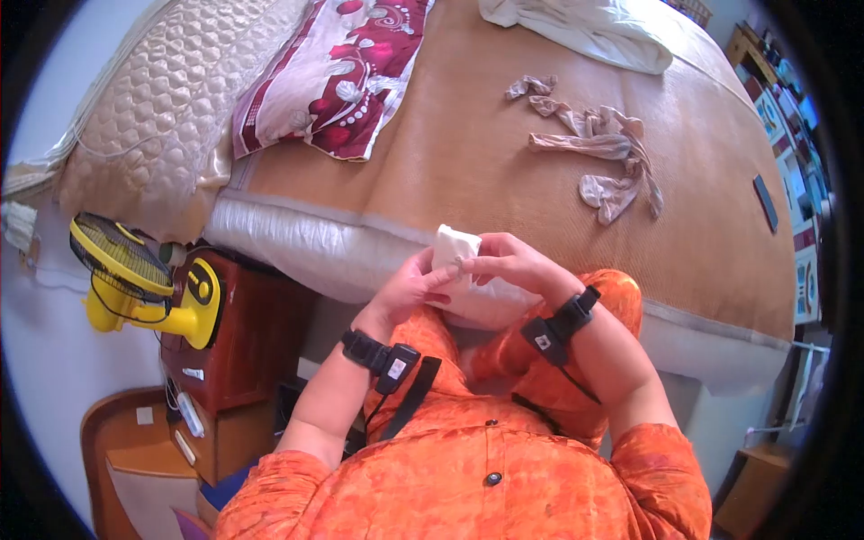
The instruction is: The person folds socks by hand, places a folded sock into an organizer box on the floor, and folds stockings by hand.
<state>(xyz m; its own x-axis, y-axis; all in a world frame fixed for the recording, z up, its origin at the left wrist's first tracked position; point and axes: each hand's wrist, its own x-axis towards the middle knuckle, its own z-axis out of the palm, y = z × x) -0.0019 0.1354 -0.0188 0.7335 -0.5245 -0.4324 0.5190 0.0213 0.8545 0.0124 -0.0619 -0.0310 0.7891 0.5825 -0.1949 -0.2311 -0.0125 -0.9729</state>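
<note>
Fingers of the left hand [409, 288] and the right hand [517, 261] were closed on a small white bundle [456, 240], which I had at the centre of the frame, against the near edge of the bed [468, 135]. Its top end stuck up past the fingertips; the lower part was hidden behind them, so I couldn't tell how it was folded or how firmly it was gripped.

What bothered me was the hold: it looked to be mostly fingertips. If one hand had let go too early, I judged the bundle could have sprung loose, or dropped onto the orange trousers [614, 292] or into the gap by the bed. White against the pale sheet [301, 247] also gave me poor contrast, and I could easily have misread its edges.

A black cable [580, 387] hung in a loop from the right wrist unit [560, 331], just left of the lower right quarter's sleeve [661, 468]; a snag on the clothing could have tugged that hand. The crumpled beige garments [621, 166], upper right, lay well apart from both hands, so I saw little risk there.
</note>
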